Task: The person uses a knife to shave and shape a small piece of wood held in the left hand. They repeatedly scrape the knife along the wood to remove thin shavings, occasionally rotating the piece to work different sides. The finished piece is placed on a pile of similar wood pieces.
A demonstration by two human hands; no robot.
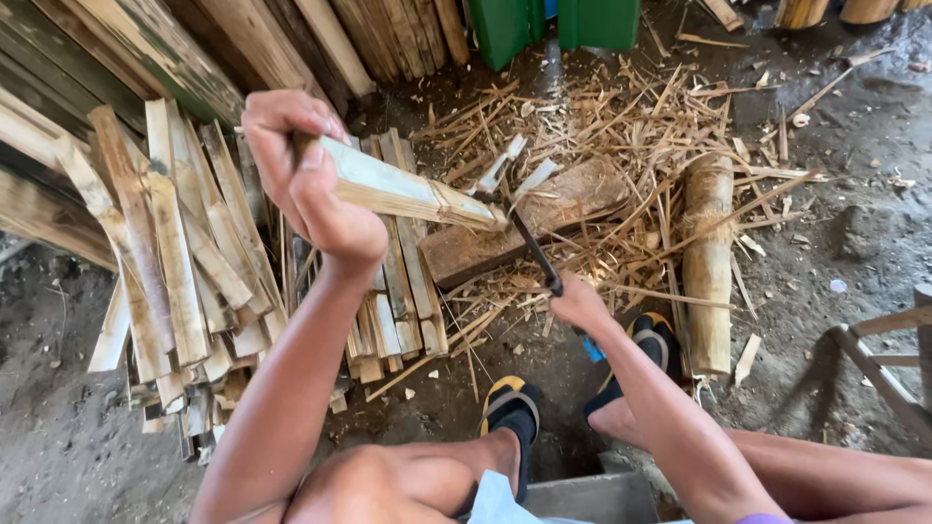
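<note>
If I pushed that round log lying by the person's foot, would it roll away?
The log looks round, so it would probably roll sideways a little. But splinters lie thick around it and a sandalled foot sits close beside it, so it would likely stop soon. It looks thick and solid, probably heavy.

A stack of split bamboo slats [184,281] blocks the floor from nine to seven o'clock, and leaning planks [194,49] wall off eleven. Splinter litter [621,126] and a bamboo log [709,262] crowd one to three o'clock; bare dirt floor [845,223] lies open beyond at three.
</note>
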